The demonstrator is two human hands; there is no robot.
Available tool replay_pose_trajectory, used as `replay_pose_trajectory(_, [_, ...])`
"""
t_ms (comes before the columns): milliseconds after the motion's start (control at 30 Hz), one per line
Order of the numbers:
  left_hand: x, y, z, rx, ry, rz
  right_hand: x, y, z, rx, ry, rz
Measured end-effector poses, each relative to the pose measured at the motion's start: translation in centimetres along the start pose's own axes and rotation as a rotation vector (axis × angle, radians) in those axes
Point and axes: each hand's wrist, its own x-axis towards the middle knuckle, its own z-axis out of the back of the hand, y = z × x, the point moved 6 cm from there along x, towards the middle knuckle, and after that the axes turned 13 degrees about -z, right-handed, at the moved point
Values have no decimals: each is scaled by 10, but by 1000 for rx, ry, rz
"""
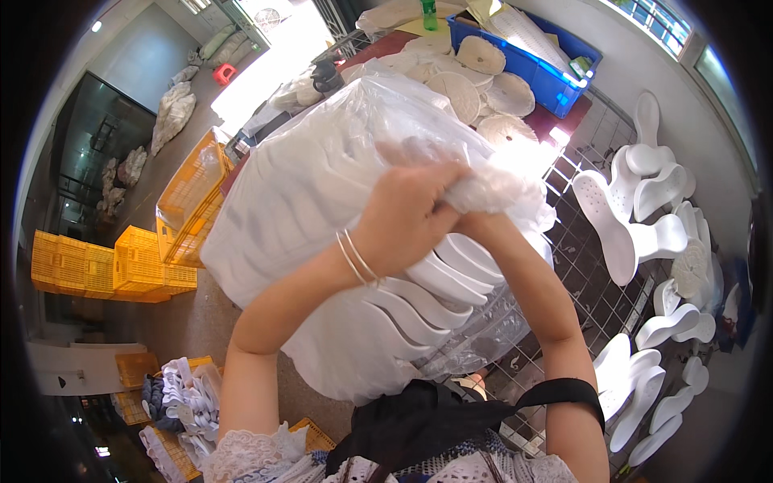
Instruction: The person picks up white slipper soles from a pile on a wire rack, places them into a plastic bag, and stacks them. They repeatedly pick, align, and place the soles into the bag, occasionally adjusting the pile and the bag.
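A large clear plastic bag (282, 173) stands in front of me, packed with rows of white curved foam insole-like pieces (403, 310). My left hand (407, 213), with two thin bangles at its wrist, is closed on the gathered plastic at the bag's top. Bunched film (503, 189) sticks out to the right of its fingers. My right hand (477, 223) reaches in under the left one at the same gathered plastic. Its fingers are mostly hidden or blurred, so their grip cannot be made out. Through the bag's lower side, white edges show in stacked layers.
Yellow crates (153, 262) stand at left. White shaped pieces (628, 217) hang on or lean by a wire grid (596, 173) at right. Behind the bag are round beige pads (455, 97), a blue bin (555, 92) and a green bottle (429, 14). A black strap (564, 393) crosses my right arm.
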Motion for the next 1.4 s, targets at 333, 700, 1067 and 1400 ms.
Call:
replay_pose_trajectory(333, [-34, 10, -55, 49, 22, -5, 29, 33, -43, -56, -184, 184])
replay_pose_trajectory(700, [-66, 81, -141, 34, 58, 99, 62, -71, -30, -34, 59, 12])
replay_pose_trajectory(1067, [-49, 166, -125, 514, 605, 189, -96, -99, 42, 45, -30, 213])
replay_pose_trajectory(1400, [-100, 74, -124, 782, 923, -88, -464, -97, 130, 793, -509, -274])
